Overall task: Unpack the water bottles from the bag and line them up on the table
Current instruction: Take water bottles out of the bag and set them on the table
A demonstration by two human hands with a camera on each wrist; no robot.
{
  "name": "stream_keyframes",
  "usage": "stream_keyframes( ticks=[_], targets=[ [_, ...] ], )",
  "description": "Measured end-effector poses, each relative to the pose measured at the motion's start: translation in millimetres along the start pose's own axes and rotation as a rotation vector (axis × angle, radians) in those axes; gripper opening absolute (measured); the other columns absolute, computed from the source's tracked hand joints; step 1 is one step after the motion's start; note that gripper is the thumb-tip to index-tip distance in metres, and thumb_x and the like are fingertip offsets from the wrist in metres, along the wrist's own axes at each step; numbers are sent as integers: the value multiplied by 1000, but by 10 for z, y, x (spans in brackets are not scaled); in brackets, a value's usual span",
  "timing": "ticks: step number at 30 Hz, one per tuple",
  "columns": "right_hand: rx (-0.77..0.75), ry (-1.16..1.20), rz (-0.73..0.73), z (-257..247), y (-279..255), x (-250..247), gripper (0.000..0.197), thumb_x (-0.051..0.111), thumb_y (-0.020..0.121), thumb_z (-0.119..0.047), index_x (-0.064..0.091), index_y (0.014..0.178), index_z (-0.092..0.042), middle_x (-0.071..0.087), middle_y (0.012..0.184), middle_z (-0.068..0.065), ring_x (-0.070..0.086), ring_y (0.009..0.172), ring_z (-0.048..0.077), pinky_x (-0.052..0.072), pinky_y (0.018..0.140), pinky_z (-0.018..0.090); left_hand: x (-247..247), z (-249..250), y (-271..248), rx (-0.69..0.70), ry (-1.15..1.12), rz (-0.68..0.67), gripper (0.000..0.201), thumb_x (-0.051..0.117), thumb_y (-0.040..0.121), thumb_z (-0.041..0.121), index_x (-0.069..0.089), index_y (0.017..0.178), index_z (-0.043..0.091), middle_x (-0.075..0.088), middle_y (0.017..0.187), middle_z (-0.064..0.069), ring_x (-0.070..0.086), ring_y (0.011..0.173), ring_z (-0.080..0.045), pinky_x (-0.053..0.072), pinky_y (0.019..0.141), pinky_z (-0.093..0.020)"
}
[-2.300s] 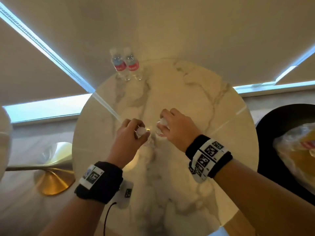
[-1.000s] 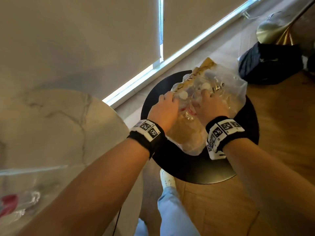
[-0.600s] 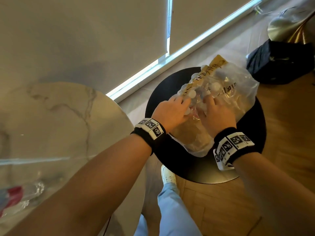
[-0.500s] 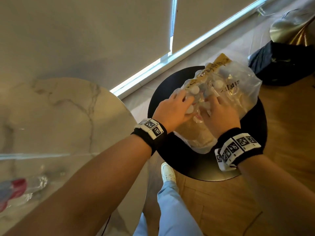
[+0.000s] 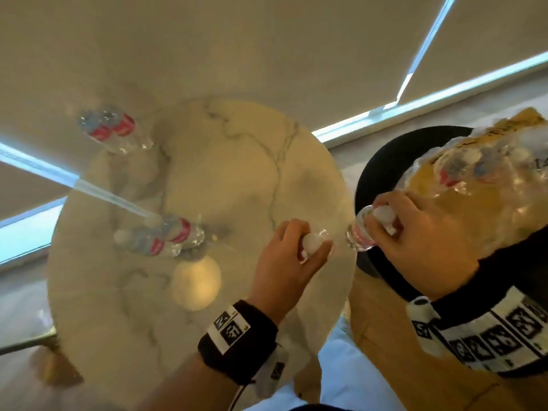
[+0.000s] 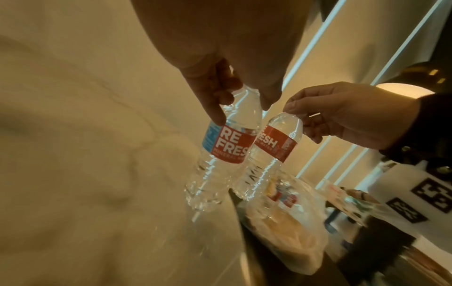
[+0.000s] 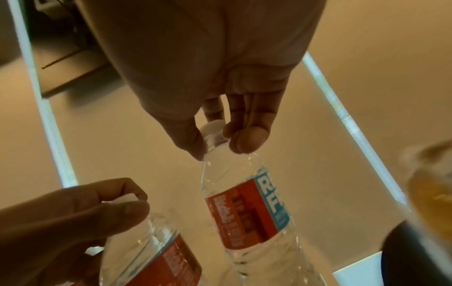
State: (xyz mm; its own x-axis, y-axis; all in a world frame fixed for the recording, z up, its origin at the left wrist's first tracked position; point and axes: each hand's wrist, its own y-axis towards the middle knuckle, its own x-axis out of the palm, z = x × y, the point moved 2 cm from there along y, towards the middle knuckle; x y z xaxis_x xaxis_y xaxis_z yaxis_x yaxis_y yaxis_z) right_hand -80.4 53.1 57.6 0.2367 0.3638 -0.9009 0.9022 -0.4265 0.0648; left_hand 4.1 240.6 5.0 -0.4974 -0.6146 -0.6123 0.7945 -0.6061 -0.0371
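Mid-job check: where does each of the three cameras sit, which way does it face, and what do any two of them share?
Head: worn on the head, looking down at the marble table; both forearms, the left hand and right hand show.
Left wrist: looks along the left hand at its bottle; the right hand shows too.
Right wrist: looks along the right hand at its bottle; the left hand enters at lower left.
Shared: both wrist views show both held bottles.

Bag [image 5: 486, 209] cut off at right edge (contents blurred)
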Motion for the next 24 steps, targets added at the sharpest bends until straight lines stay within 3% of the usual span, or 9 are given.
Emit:
stream_keyframes(
  ticks=[4,9,13,17,20,24],
  targets=[
    [-137,128,-144,-857,5,556,20,61,89,-37,58,101,-21,57,86,-1,55,60,21,48,52,34,-697,-558,-477,-109,83,133,27,68,87,47,51,94,27,52,86,10,50,67,-8,48,63,-32],
    [-269,136,-370,-1729,124,1193,23,52,93,-38,54,110,-22,51,92,0,58,72,28,40,60,32,-1442,-1171,-797,-213,147,284,29,72,84,43,52,92,24,51,81,11,51,63,-8,44,58,-29],
    [-319,79,-436,-2140,212,1498,30,47,95,-40,50,121,-26,53,101,3,59,74,28,36,62,30,-1695,-1474,-775,-253,152,306,28,72,85,41,53,95,23,52,87,11,52,66,-7,43,60,-27],
    [-322,33,-445,-2350,258,1537,33,49,95,-36,49,127,-27,54,101,4,48,68,23,34,63,29,-1802,-1568,-686,-238,159,252,29,71,85,44,51,95,25,51,82,12,49,65,-5,38,57,-24],
    [-299,8,-476,-2372,283,1503,34,49,95,-40,47,128,-31,54,107,3,47,72,23,35,65,29,-1879,-1512,-697,-279,184,174,37,73,80,51,52,100,28,49,80,14,50,66,-5,46,59,-30],
    [-250,94,-499,-2195,293,1347,47,52,89,-53,42,131,-34,56,111,0,58,83,21,42,69,31,-2057,-1238,-784,-257,371,147,59,71,72,64,52,119,34,47,89,11,53,80,-14,51,66,-36]
  ],
)
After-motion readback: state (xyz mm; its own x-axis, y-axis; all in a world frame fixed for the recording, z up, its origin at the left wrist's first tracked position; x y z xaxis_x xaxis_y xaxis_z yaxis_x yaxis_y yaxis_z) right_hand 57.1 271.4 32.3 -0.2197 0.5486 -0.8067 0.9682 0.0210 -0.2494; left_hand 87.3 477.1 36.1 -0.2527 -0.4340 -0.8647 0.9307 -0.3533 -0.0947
